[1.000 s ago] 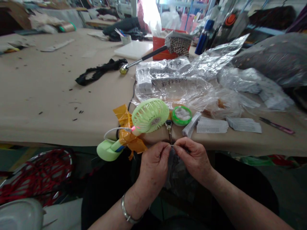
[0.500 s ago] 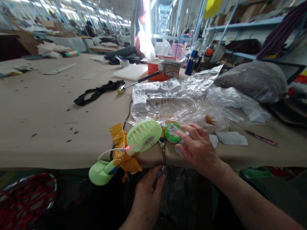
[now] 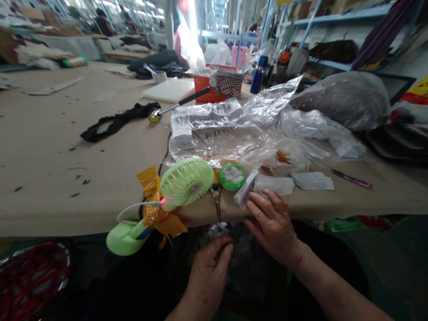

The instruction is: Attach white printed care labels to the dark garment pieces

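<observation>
My right hand (image 3: pixel 274 225) is at the table's front edge, fingers spread, with fingertips at a small stack of white labels (image 3: pixel 245 189). Behind it lie more labels (image 3: pixel 274 183). A green round tub (image 3: pixel 233 175) with white wet-looking sponge stands just left of them. Below the table edge, my left hand (image 3: pixel 212 263) has its thumb and index finger pressed together; anything between them is too small to make out. Under the hands is a dark bag with pale scraps (image 3: pixel 247 263). A small metal tool (image 3: pixel 216 198) hangs at the edge, right of a green fan (image 3: pixel 187 182).
Clear plastic bags (image 3: pixel 230 138) cover the middle of the table. A pink-handled cutter (image 3: pixel 352 178) and another label stack (image 3: pixel 312 181) lie right. A black cloth strip (image 3: pixel 117 122) and metal-headed tool (image 3: pixel 179 105) lie further back. Orange tape (image 3: pixel 150 191) holds the fan.
My right hand has left the green tub and moved down to the labels, uncovering them. My left hand stays below the edge, fingers still pinched. The view has shifted slightly.
</observation>
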`<state>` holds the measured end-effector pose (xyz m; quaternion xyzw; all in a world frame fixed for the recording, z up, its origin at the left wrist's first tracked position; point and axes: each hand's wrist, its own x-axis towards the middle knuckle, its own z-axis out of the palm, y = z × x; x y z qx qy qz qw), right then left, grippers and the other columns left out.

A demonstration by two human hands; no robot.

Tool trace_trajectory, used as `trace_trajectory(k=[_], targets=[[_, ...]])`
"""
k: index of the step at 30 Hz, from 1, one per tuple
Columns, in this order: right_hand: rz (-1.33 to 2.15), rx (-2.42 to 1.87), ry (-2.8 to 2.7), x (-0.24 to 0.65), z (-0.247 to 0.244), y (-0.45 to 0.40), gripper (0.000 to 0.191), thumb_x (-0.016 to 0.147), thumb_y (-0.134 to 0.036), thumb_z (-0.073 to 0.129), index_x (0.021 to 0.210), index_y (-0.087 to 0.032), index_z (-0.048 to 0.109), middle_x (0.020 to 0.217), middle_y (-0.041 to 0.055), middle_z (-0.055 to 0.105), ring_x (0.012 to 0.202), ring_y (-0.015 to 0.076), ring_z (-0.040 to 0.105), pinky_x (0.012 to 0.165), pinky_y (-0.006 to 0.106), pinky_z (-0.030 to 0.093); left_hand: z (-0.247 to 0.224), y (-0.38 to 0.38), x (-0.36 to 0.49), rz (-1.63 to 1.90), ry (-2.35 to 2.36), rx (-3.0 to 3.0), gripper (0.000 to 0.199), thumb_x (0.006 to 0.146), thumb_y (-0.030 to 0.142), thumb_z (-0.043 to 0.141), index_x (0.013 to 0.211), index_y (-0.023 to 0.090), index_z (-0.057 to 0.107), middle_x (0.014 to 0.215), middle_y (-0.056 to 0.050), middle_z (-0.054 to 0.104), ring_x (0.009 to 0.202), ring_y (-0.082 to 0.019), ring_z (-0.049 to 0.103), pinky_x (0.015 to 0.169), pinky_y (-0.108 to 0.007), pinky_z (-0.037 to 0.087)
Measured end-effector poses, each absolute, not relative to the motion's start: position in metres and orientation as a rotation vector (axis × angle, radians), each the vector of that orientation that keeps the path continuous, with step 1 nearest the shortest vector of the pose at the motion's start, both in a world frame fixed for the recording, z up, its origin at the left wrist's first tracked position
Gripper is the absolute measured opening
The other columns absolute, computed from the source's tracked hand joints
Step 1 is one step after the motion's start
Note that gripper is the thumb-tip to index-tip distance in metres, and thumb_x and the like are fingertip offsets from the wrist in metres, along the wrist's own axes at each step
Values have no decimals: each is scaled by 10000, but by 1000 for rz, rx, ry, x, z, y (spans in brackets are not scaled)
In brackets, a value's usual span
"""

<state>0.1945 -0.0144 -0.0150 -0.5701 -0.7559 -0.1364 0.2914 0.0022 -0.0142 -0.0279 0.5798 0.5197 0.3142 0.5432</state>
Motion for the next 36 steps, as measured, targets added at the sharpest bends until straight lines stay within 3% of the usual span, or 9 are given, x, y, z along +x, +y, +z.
trace_trajectory(k=[4, 7, 12, 15, 18, 23, 26, 32, 36], targets=[[-348, -1457, -1984, 198, -12, -9, 135, 849, -211, 612, 972, -248, 653, 1125, 27, 676, 1211, 265, 489, 1091, 513, 270, -22, -12, 10, 724, 1200, 1333, 123, 775, 251, 612, 743, 210, 723, 734, -24, 717, 739, -202, 636, 715, -281, 469], [-312, -1357, -1988, 202, -6, -7, 138, 851, -135, 587, 890, -252, 648, 1030, -7, 702, 1162, 227, 531, 1093, 500, 274, -14, -9, 19, 707, 1165, 1197, 113, 755, 243, 644, 685, 182, 709, 673, -24, 687, 692, -178, 605, 684, -267, 454], [-199, -1148, -2054, 203, 1, -27, 120, 847, -131, 567, 869, -224, 640, 1011, 27, 701, 1134, 225, 545, 1034, 476, 379, 1, -9, 38, 673, 802, 481, 307, 835, 418, 586, 890, 134, 688, 811, -77, 698, 727, -168, 634, 683, -285, 492], [-130, -1060, -2112, 202, 5, -43, 115, 850, -141, 554, 854, -220, 637, 999, 23, 705, 1129, 226, 550, 1032, 461, 397, 8, -6, 50, 700, 668, 282, 284, 841, 380, 603, 943, 124, 671, 874, -80, 698, 677, -120, 621, 622, -226, 488], [-98, -1083, -2140, 208, 8, -46, 166, 848, -136, 538, 963, -211, 632, 1031, 37, 692, 1123, 232, 547, 1006, 440, 429, 11, -1, 60, 718, 726, 299, 137, 791, 226, 671, 858, 107, 666, 748, -49, 690, 572, -79, 588, 528, -163, 447], [-276, -1589, -2028, 225, 8, -27, 377, 864, -256, 572, 1202, -89, 554, 1132, 152, 629, 1109, 303, 527, 939, 478, 471, 11, 0, 63, 635, 914, 426, 119, 814, 202, 624, 864, 97, 649, 657, -65, 690, 550, -132, 625, 552, -241, 511], [-350, -1732, -2077, 229, 5, -20, 327, 854, -254, 592, 1138, -93, 609, 1137, 142, 635, 1082, 317, 541, 925, 487, 471, 9, -1, 63, 611, 970, 482, 124, 818, 187, 614, 893, 93, 643, 647, -73, 693, 557, -139, 636, 569, -252, 522], [-392, -1570, -2008, 234, -3, -24, 127, 888, -153, 550, 953, -144, 659, 995, 71, 702, 1001, 246, 599, 897, 404, 477, 7, 1, 64, 580, 1020, 496, 94, 827, 171, 589, 869, 96, 626, 632, -72, 688, 517, -135, 623, 530, -245, 510], [-298, -1496, -1966, 241, -7, -25, 107, 899, -161, 549, 866, -168, 650, 958, 53, 708, 1000, 226, 607, 894, 386, 469, 10, 4, 67, 533, 1039, 482, 102, 836, 156, 564, 883, 86, 621, 661, -85, 692, 517, -138, 624, 539, -260, 519]])
